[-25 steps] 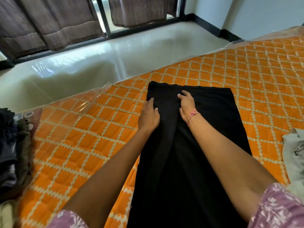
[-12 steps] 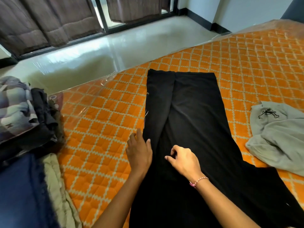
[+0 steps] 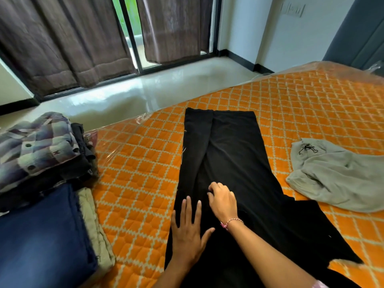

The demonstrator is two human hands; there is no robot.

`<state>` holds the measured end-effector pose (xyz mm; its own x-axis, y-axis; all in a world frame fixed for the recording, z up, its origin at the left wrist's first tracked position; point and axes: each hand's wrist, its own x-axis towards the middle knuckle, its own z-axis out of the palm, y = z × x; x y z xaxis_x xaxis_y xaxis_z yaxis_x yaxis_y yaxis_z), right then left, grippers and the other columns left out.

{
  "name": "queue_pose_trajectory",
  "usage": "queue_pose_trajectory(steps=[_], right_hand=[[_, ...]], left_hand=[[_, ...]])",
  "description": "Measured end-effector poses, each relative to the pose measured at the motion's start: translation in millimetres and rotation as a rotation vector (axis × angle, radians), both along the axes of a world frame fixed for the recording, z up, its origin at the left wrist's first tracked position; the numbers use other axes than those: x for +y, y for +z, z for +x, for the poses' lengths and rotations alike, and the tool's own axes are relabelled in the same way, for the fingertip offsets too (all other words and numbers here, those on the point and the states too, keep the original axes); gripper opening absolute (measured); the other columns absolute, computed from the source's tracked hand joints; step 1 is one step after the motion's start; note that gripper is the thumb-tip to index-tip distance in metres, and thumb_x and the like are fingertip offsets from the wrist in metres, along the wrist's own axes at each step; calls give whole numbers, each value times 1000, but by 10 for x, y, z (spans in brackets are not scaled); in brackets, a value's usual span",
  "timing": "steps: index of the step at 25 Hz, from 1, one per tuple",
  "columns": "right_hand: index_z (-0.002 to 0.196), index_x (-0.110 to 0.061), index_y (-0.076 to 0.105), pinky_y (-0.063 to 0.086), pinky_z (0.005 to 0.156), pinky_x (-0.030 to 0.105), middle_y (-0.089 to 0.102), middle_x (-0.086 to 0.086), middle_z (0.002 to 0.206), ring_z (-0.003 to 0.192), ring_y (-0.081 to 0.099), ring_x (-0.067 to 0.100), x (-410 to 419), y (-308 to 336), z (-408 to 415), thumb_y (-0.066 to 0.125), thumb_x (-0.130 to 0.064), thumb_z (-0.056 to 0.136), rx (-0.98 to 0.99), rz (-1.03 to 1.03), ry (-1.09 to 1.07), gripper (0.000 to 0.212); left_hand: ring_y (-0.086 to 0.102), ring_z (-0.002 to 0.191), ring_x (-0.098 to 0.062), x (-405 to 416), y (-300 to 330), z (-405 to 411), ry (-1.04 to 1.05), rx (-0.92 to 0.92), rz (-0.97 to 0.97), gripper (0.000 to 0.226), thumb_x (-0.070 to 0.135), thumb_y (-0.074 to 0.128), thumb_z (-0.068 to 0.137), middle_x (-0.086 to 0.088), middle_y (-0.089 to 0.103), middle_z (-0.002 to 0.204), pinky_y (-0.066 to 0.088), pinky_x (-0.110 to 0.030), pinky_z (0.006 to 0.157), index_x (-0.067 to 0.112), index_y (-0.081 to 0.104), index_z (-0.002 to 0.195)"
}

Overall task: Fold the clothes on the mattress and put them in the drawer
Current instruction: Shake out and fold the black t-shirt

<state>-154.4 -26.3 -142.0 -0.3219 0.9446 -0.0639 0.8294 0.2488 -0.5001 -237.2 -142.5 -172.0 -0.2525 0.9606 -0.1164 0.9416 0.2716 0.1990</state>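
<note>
**Black trousers laid flat for folding**

Orange quilted mattress (image 3: 135, 183), under clear plastic, carries everything we see. Along it lie one pair of black trousers (image 3: 228, 152), legs doubled lengthwise, hems toward the window. We judge the cloth soft, light and limp: it will sag unless lifted at two points, best at the hems or waistband edge, and may slide on the plastic. One grey garment (image 3: 336, 179) lies crumpled just beside it. One stack of folded clothes (image 3: 41, 163) sits at the mattress edge. Two hands: our left hand (image 3: 187, 231) presses flat, fingers straight; our right hand (image 3: 223, 201) curls its fingertips into the cloth, apparently pinching it.
</note>
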Motion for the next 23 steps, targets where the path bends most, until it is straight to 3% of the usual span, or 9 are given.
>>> queue_pose_trajectory(steps=[3, 5, 10, 13, 15, 17, 19, 21, 23], right_hand=[[104, -13, 55, 43, 71, 36, 67, 6, 97, 92, 65, 28, -161, 106, 120, 47, -24, 96, 53, 147, -148, 15], [109, -15, 49, 40, 64, 34, 69, 6, 95, 89, 67, 28, -267, 122, 260, 39, -31, 100, -30, 69, -228, 20], [118, -19, 59, 42, 91, 34, 69, 7, 109, 108, 62, 25, -224, 29, 461, 51, -47, 92, -260, -217, -160, 39], [87, -17, 69, 44, 77, 31, 68, 11, 95, 104, 62, 31, -172, 131, 588, 61, -40, 88, -18, -335, -347, 24], [76, -17, 61, 41, 75, 29, 63, 7, 89, 102, 61, 29, -153, 179, 707, 63, -42, 87, 144, -405, -385, 28], [102, -15, 61, 41, 86, 28, 60, 1, 106, 110, 57, 24, -302, 250, 785, 69, -47, 80, 84, -530, -314, 40], [127, -16, 54, 42, 98, 33, 57, 2, 125, 119, 53, 26, -465, 261, 837, 71, -38, 80, -182, -513, -233, 54], [130, -17, 55, 42, 102, 38, 56, 8, 130, 121, 53, 29, -606, 279, 821, 58, -24, 87, -290, -385, -294, 43], [127, -13, 56, 42, 100, 38, 56, 12, 131, 119, 52, 32, -675, 301, 738, 47, -18, 89, -171, -342, -406, 39]], left_hand=[[16, 144, -29, -42, -4, -11, -55, 3, -24, 77, 68, 13, 92, -18, 23, 155, 12, -51, 112, 18, 14, 152], [16, 144, -29, -83, -50, -2, -116, 2, -68, 80, 71, 14, 90, -17, 17, 156, 11, -54, 111, 20, 13, 152], [11, 145, -23, -161, -100, -23, -102, -85, -231, 90, 80, 5, 83, -13, 28, 154, -4, -51, 113, 23, 11, 153], [-14, 147, -19, -186, 43, -129, -108, -137, -255, 95, 82, -10, 74, -5, -12, 160, -8, -48, 115, 29, -2, 152], [-22, 144, -20, -204, 139, -176, -127, -170, -394, 79, 70, 13, 90, -3, -24, 157, -7, -47, 116, 27, -11, 151], [-23, 144, -23, -333, 197, -188, -163, -141, -429, 81, 62, 29, 94, -6, -26, 156, -3, -49, 117, 23, -15, 150], [-24, 143, -26, -485, 205, -152, -185, -86, -453, 88, 62, 34, 93, -8, -28, 155, -1, -51, 117, 20, -19, 149], [-28, 142, -27, -625, 176, -133, -193, -63, -463, 93, 65, 35, 91, -7, -33, 153, -4, -53, 115, 21, -24, 147], [-32, 139, -27, -668, 147, -156, -188, -98, -478, 96, 67, 37, 90, -7, -37, 150, -9, -54, 114, 22, -27, 146]])
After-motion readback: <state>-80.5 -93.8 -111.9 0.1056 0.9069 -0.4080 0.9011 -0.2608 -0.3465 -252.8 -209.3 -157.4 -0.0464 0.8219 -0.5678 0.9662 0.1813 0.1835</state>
